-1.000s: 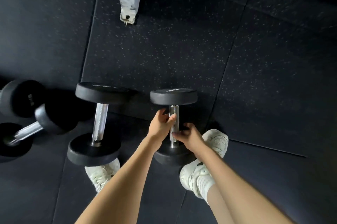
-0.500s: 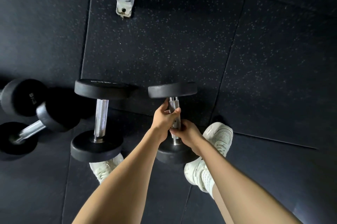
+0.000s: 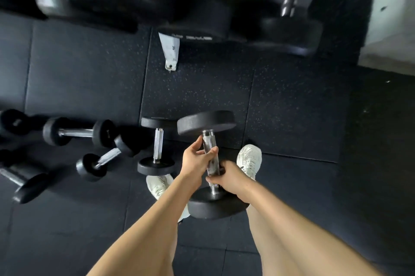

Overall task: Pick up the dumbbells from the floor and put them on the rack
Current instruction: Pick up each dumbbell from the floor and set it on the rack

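A black dumbbell (image 3: 207,126) with a chrome handle hangs above the floor, held in both hands. My left hand (image 3: 195,161) grips the upper part of the handle and my right hand (image 3: 232,178) grips its lower part. A second black dumbbell (image 3: 157,164) lies on the floor just left of it. Several smaller dumbbells (image 3: 78,133) lie further left. The rack (image 3: 170,51) with large dumbbells on it runs across the top of the view, blurred.
My two white shoes (image 3: 249,160) stand on the dark rubber floor tiles (image 3: 85,69) under the held dumbbell. A white rack foot bolts to the floor ahead. A pale wall edge (image 3: 386,29) shows at the top right.
The dumbbell has come up off the floor in both hands. My view has lifted, so the rack and more floor dumbbells at the left are now visible.
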`<act>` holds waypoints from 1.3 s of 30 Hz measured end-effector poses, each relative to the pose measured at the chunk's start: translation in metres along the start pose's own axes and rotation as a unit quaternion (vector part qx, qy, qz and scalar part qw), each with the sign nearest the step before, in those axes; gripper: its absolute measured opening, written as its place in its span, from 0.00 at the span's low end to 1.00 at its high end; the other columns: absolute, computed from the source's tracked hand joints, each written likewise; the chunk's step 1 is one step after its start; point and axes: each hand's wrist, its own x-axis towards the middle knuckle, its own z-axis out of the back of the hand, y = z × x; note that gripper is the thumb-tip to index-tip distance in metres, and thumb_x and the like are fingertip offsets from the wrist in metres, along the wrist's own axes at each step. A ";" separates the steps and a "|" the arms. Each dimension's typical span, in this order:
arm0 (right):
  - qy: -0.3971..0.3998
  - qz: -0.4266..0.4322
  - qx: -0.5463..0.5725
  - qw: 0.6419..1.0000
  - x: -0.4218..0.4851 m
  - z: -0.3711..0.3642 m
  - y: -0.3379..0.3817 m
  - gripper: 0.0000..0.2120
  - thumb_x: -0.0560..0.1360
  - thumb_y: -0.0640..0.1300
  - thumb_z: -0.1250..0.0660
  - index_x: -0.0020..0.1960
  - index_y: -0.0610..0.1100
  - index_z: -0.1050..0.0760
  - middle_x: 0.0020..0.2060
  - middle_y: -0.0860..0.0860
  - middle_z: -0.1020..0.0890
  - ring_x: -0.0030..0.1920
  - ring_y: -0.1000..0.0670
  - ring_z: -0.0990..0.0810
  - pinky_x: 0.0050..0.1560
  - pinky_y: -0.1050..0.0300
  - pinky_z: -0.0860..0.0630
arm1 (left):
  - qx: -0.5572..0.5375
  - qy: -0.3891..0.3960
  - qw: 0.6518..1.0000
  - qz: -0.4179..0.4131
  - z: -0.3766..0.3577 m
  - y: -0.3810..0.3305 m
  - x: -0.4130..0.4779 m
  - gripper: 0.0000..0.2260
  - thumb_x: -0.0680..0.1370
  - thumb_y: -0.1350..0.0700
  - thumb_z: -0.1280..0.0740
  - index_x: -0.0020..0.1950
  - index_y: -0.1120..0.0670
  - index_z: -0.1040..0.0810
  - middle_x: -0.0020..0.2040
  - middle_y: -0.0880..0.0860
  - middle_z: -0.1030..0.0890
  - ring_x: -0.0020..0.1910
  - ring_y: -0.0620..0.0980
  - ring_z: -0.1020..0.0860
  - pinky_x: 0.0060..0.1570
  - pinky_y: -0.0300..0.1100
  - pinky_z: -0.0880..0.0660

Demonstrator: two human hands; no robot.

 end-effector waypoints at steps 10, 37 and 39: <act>-0.056 0.136 0.035 0.988 -0.275 0.023 0.128 0.06 0.73 0.38 0.29 0.41 0.46 0.24 0.34 0.53 0.21 0.37 0.57 0.23 0.38 0.70 0.28 | 0.045 0.047 0.985 -0.160 0.018 -0.158 -0.250 0.28 0.73 0.60 0.28 0.72 0.53 0.32 0.40 0.48 0.18 0.42 0.43 0.20 0.45 0.38 0.24; -0.149 0.258 0.064 0.952 -0.353 0.358 0.372 0.05 0.74 0.38 0.33 0.47 0.39 0.20 0.41 0.46 0.19 0.42 0.50 0.22 0.44 0.60 0.27 | 0.058 0.060 0.958 -0.275 -0.197 -0.543 -0.272 0.25 0.73 0.63 0.29 0.70 0.53 0.29 0.40 0.48 0.18 0.39 0.44 0.21 0.45 0.40 0.24; -0.145 0.264 0.078 0.950 -0.344 0.384 0.390 0.03 0.75 0.38 0.33 0.43 0.43 0.22 0.37 0.50 0.21 0.39 0.53 0.24 0.44 0.61 0.28 | 0.074 0.057 0.954 -0.285 -0.214 -0.570 -0.260 0.26 0.73 0.63 0.30 0.70 0.51 0.29 0.40 0.49 0.19 0.38 0.43 0.21 0.43 0.39 0.24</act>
